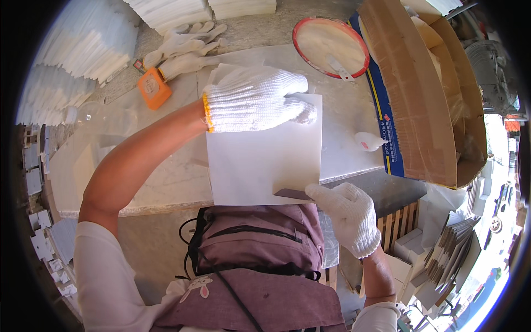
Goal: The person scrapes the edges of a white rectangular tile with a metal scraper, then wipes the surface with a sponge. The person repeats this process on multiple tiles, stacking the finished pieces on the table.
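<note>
A white square tile (260, 160) lies on a pale stone worktop (166, 177), its near edge overhanging the front. My left hand (251, 99), in a white knit glove, lies flat on the tile's far edge and presses it down. My right hand (345, 213), also gloved, grips a small dark flat block (292, 194) held against the tile's near edge at the right corner.
An orange tape measure (154, 88) and a spare pair of white gloves (185, 47) lie at the back left. A red-rimmed bowl (330, 45) with a scraper sits at the back. A large open cardboard box (426, 94) stands right, a white lump (368, 141) beside it. Tile stacks (88, 39) line the left.
</note>
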`<action>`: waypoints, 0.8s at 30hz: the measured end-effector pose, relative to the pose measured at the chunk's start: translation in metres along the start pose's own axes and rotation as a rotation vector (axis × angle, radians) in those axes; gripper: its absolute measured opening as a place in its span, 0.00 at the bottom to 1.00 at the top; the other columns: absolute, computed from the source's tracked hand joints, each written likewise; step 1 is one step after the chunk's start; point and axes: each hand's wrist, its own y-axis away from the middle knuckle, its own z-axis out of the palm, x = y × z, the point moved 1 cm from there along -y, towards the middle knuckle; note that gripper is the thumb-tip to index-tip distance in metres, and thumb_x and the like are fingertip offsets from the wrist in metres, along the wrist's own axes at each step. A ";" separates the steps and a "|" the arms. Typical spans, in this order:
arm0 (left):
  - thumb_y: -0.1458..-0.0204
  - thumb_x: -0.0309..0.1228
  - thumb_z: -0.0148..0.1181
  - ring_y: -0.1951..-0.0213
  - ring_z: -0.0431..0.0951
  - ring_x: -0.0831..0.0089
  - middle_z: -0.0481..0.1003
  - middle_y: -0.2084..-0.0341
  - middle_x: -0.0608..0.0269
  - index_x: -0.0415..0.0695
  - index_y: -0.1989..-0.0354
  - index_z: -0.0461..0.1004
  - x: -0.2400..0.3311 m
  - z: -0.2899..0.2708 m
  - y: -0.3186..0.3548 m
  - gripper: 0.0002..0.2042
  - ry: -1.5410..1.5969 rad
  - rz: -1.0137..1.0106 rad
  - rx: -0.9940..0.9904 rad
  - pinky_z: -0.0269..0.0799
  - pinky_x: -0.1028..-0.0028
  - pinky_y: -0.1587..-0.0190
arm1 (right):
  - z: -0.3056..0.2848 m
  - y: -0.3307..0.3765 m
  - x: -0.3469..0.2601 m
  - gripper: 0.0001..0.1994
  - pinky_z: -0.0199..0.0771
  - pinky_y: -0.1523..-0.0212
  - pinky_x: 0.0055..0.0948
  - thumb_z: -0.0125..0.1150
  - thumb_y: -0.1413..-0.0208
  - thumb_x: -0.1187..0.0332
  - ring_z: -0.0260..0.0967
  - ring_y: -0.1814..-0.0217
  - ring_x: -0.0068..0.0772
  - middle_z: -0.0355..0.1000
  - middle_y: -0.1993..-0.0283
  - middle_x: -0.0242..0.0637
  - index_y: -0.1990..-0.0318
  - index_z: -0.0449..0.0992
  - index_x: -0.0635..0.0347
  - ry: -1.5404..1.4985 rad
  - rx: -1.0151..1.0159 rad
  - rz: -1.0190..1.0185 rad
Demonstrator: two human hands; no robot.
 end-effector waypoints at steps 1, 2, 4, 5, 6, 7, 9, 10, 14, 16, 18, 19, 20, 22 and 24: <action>0.44 0.45 0.56 0.67 0.75 0.57 0.75 0.70 0.55 0.45 0.60 0.74 -0.001 0.001 0.001 0.15 0.027 0.002 0.009 0.69 0.62 0.62 | 0.001 0.000 0.001 0.23 0.74 0.70 0.34 0.59 0.56 0.79 0.73 0.72 0.41 0.78 0.65 0.38 0.49 0.79 0.55 0.003 0.029 -0.024; 0.44 0.45 0.56 0.67 0.75 0.57 0.75 0.70 0.54 0.45 0.60 0.74 -0.002 0.002 0.001 0.15 0.054 0.004 0.017 0.69 0.62 0.62 | 0.001 -0.005 0.004 0.23 0.74 0.70 0.34 0.59 0.57 0.80 0.73 0.71 0.41 0.78 0.63 0.39 0.48 0.79 0.56 0.006 0.059 -0.047; 0.43 0.44 0.55 0.67 0.75 0.57 0.75 0.70 0.54 0.44 0.60 0.73 -0.006 0.002 0.001 0.15 0.059 0.051 0.021 0.69 0.63 0.62 | 0.000 -0.021 0.014 0.25 0.75 0.68 0.35 0.58 0.57 0.81 0.74 0.69 0.42 0.80 0.58 0.41 0.47 0.78 0.58 0.013 0.117 -0.101; 0.43 0.43 0.54 0.67 0.75 0.57 0.75 0.69 0.54 0.44 0.60 0.73 -0.006 0.001 0.000 0.15 0.060 0.074 0.025 0.69 0.63 0.62 | -0.002 -0.031 0.020 0.25 0.75 0.69 0.33 0.57 0.57 0.81 0.74 0.70 0.41 0.79 0.52 0.42 0.46 0.77 0.59 0.049 0.148 -0.094; 0.42 0.42 0.54 0.67 0.75 0.57 0.75 0.69 0.54 0.44 0.60 0.73 -0.003 0.000 0.000 0.14 0.044 0.069 0.007 0.69 0.63 0.62 | -0.001 -0.030 0.019 0.25 0.74 0.69 0.32 0.57 0.57 0.81 0.73 0.71 0.40 0.79 0.54 0.41 0.47 0.77 0.58 0.042 0.136 -0.102; 0.42 0.41 0.53 0.67 0.75 0.57 0.75 0.70 0.54 0.43 0.60 0.73 -0.002 -0.002 0.001 0.13 0.028 0.060 -0.009 0.69 0.64 0.62 | 0.002 -0.029 0.018 0.25 0.74 0.70 0.32 0.58 0.57 0.81 0.73 0.72 0.40 0.79 0.56 0.41 0.47 0.77 0.58 0.034 0.122 -0.113; 0.42 0.39 0.53 0.67 0.75 0.57 0.75 0.70 0.54 0.43 0.60 0.73 -0.001 -0.003 0.002 0.12 0.009 0.062 -0.003 0.69 0.65 0.63 | 0.003 -0.011 0.012 0.24 0.73 0.72 0.33 0.58 0.55 0.80 0.71 0.74 0.39 0.76 0.69 0.38 0.47 0.78 0.56 0.005 0.025 -0.025; 0.42 0.38 0.52 0.67 0.75 0.57 0.75 0.70 0.54 0.44 0.60 0.73 -0.002 0.001 0.003 0.11 0.001 0.075 0.016 0.69 0.65 0.63 | 0.002 -0.007 0.008 0.23 0.73 0.72 0.33 0.58 0.54 0.80 0.70 0.75 0.38 0.75 0.71 0.37 0.47 0.78 0.55 0.003 0.024 -0.033; 0.42 0.37 0.52 0.67 0.75 0.58 0.74 0.72 0.55 0.45 0.59 0.73 0.002 -0.002 0.000 0.10 0.066 0.014 -0.076 0.69 0.65 0.63 | -0.004 -0.019 0.013 0.23 0.73 0.71 0.35 0.59 0.54 0.81 0.70 0.73 0.40 0.73 0.73 0.38 0.48 0.79 0.53 -0.057 0.026 -0.016; 0.42 0.37 0.53 0.68 0.75 0.59 0.74 0.72 0.56 0.45 0.60 0.73 0.002 -0.003 0.001 0.10 0.048 0.022 -0.045 0.69 0.65 0.63 | -0.002 -0.046 0.027 0.23 0.72 0.70 0.36 0.59 0.54 0.81 0.71 0.72 0.42 0.73 0.73 0.40 0.48 0.80 0.53 -0.136 0.189 -0.084; 0.43 0.37 0.53 0.68 0.75 0.60 0.74 0.73 0.56 0.45 0.60 0.73 0.000 -0.003 0.001 0.10 0.034 0.033 -0.040 0.68 0.65 0.63 | -0.007 -0.042 0.027 0.23 0.72 0.69 0.38 0.58 0.54 0.82 0.70 0.71 0.44 0.73 0.72 0.41 0.48 0.79 0.53 -0.085 0.091 -0.072; 0.43 0.37 0.54 0.69 0.74 0.60 0.73 0.73 0.56 0.44 0.60 0.72 -0.003 -0.001 0.002 0.10 0.031 0.022 -0.045 0.68 0.66 0.63 | -0.007 -0.035 0.022 0.24 0.71 0.70 0.38 0.58 0.54 0.82 0.69 0.72 0.44 0.73 0.72 0.41 0.48 0.79 0.52 -0.094 0.054 -0.109; 0.43 0.37 0.54 0.69 0.74 0.60 0.73 0.73 0.56 0.44 0.60 0.72 -0.003 0.000 0.000 0.10 0.027 0.022 -0.051 0.68 0.66 0.64 | -0.007 -0.025 0.017 0.24 0.71 0.71 0.38 0.58 0.55 0.81 0.69 0.72 0.44 0.72 0.73 0.41 0.48 0.79 0.52 -0.096 0.023 -0.142; 0.44 0.36 0.55 0.71 0.72 0.63 0.71 0.75 0.55 0.43 0.61 0.72 0.003 -0.005 -0.002 0.10 0.079 -0.015 -0.092 0.68 0.67 0.64 | -0.010 0.000 0.012 0.23 0.70 0.73 0.36 0.62 0.56 0.79 0.68 0.74 0.41 0.65 0.78 0.39 0.49 0.80 0.52 -0.054 -0.103 -0.126; 0.44 0.37 0.56 0.72 0.71 0.66 0.71 0.76 0.56 0.44 0.62 0.72 0.005 -0.007 -0.003 0.10 0.086 -0.073 -0.146 0.67 0.69 0.65 | -0.009 0.021 0.016 0.23 0.70 0.74 0.35 0.62 0.55 0.79 0.69 0.74 0.37 0.70 0.75 0.38 0.48 0.79 0.55 -0.109 -0.173 -0.103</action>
